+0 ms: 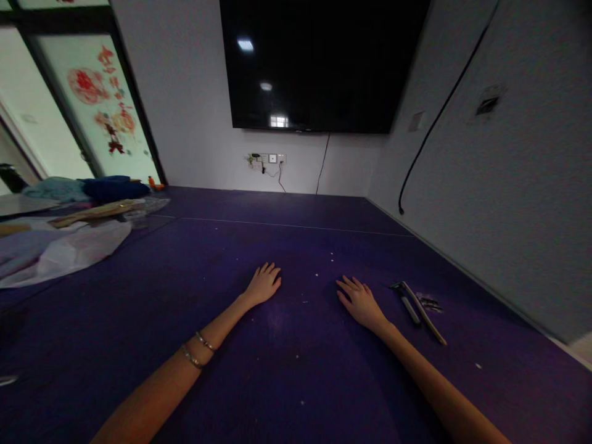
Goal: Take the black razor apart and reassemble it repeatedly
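Hands first: I see my left hand (263, 285) lying palm down on the purple surface (287, 370), fingers spread and released, grasping nothing. My right hand (359, 302) lies flat the same way, well apart from the left, fingers loosely spread and also released. Two thin bracelets (198, 348) sit on the left forearm.

Just beside the right hand, on its outer side, lies a metal hand tool (416, 308) with long handles, apart from the fingers. Its head is dark and hard to make out, so I cannot tell exactly what kind of tool it is. Next to it sits a small heap of tiny metal bits (430, 302), too small to name. Pale specks dot the surface around both hands.

Far to the left, crumpled white sheeting (69, 250) and a wooden board (92, 213) lie on the surface, with folded blue fabric (111, 187) behind; the frame edge cuts them off. On the wall ahead hangs a dark television (319, 61), its top cropped, with a power socket (271, 159) and trailing cables below. A black cable (435, 123) runs down the right wall.
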The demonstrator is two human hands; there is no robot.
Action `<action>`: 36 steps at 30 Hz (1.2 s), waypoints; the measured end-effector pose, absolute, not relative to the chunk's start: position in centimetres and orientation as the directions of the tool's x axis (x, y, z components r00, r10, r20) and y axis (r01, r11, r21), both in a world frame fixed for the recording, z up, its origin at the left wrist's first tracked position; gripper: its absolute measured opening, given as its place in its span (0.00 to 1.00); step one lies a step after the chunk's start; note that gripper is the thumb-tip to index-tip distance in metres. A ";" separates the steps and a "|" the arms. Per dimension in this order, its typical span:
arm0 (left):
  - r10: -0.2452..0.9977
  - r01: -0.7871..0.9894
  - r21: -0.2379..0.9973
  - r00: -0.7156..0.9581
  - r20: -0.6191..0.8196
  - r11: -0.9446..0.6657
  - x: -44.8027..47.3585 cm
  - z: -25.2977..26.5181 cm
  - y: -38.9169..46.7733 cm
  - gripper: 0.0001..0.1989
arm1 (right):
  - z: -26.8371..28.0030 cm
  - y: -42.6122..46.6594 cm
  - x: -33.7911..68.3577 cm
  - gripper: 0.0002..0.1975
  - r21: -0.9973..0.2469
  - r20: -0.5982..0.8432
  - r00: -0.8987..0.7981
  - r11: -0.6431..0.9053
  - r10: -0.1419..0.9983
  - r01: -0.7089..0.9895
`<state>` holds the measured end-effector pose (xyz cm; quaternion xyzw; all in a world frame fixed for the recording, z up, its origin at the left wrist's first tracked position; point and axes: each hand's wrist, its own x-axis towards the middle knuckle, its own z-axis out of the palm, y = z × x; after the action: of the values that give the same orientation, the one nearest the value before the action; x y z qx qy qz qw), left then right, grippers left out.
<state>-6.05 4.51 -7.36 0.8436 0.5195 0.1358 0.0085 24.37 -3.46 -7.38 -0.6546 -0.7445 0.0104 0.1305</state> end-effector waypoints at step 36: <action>0.866 0.867 0.142 0.436 0.245 -0.477 -6.3 -7.8 5.4 0.25 | -3.7 -6.8 37.4 0.09 -0.190 0.089 0.339 -0.318 0.937 0.929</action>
<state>-6.26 5.40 -7.81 0.8474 0.5113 0.1428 -0.0025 37.38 -6.79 -3.68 -0.8117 -0.5745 0.0187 0.1038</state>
